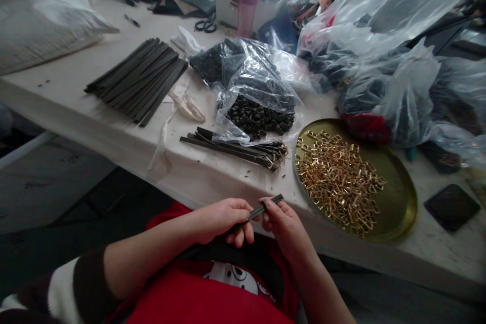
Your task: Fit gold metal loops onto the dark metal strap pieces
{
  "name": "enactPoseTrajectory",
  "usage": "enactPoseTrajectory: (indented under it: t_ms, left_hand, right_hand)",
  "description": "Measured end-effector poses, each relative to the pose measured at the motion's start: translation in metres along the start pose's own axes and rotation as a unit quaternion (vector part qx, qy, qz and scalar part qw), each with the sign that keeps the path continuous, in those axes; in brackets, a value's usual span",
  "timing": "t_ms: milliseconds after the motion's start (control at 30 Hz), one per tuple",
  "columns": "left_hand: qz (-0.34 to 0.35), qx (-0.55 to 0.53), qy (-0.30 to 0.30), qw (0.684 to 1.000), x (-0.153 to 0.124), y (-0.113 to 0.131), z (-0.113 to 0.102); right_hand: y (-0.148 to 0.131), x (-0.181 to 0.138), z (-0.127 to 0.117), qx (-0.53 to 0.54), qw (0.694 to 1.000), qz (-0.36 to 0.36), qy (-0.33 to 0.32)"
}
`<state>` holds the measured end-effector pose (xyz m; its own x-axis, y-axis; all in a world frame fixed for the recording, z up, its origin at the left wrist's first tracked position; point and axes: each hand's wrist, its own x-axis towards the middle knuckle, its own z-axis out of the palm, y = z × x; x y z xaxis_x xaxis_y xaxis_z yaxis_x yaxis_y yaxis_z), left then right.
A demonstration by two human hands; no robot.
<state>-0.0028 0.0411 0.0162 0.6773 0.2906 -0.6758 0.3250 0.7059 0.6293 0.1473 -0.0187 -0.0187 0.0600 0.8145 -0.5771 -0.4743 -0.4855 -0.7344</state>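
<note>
Both hands are closed on one dark strip [255,212], held just off the near edge of the desk [68,83] and above the lap. The left hand [224,217] has its fingers curled round the lower length; the right hand [283,223] pinches it near the upper end between thumb and fingers. The strip slants, its free end pointing to about 2 o'clock. Whether a small piece sits under the right fingertips cannot be determined.

Taken from the hands, a bundle of strips with metal ends [231,149] lies near the edge at 11 o'clock. Directly behind it, at 12 o'clock, stands an open clear plastic bag [250,61] with small black pieces [261,116] gathered at its mouth. Between 2 and 3 o'clock is a round gold-coloured tray [400,187]; gold buckles [337,174] are heaped mostly on its left side, the right side being bare. Beyond the tray, at 3 o'clock, lies a dark flat rectangular object [451,207].

Further out, a fanned stack of dark strips [136,81] rests at between 10 and 11 o'clock, with a white sack [41,25] behind it. Scissors [205,26] lie toward 11 o'clock; a pink lidded container [248,12] stands upright at 12. Filled plastic bags [402,91] occupy 1 to 2 o'clock.
</note>
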Motion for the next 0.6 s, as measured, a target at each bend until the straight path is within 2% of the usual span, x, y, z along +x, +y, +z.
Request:
enactPoseTrajectory:
  t_ms: [233,600]
  left_hand:
    - [-0.004,-0.012,0.001,1.0,0.0,-0.002,0.0]
    - [0.003,-0.011,-0.013,1.0,-0.006,-0.008,0.006]
  right_hand:
    - [0.0,0.0,0.0,-0.001,1.0,-0.004,-0.007]
    - [0.009,-0.01,0.002,0.001,0.998,0.001,-0.064]
